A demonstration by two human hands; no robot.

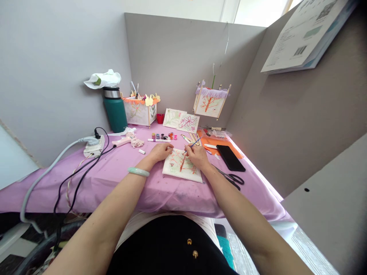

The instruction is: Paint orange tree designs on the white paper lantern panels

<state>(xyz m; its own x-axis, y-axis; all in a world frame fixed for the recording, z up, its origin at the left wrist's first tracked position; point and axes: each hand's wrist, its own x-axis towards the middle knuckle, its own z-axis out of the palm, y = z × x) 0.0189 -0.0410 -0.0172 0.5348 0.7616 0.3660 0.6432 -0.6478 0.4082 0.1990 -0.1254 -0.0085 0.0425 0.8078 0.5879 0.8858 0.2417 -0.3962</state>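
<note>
A white square panel (183,173) with a painted tree in orange, red and green lies on the pink-covered table in front of me. My right hand (197,154) is closed around a thin blue brush (195,142), its tip low over the painting. At the panel's upper left corner rests my left hand (162,151), fingers curled together; whether anything is between them is too small to tell. Behind the hands stand small paint pots (164,136) in several colours, with a white marker (159,140) in front of them.
Black scissors (233,178) and a phone (231,157) lie to the right, beside an orange sheet (210,142). At the left are a green bottle (115,110), a power strip (94,147) with cables and a pink glue gun (122,141). Behind stand a decorated box (139,112) and drawn cards (187,123).
</note>
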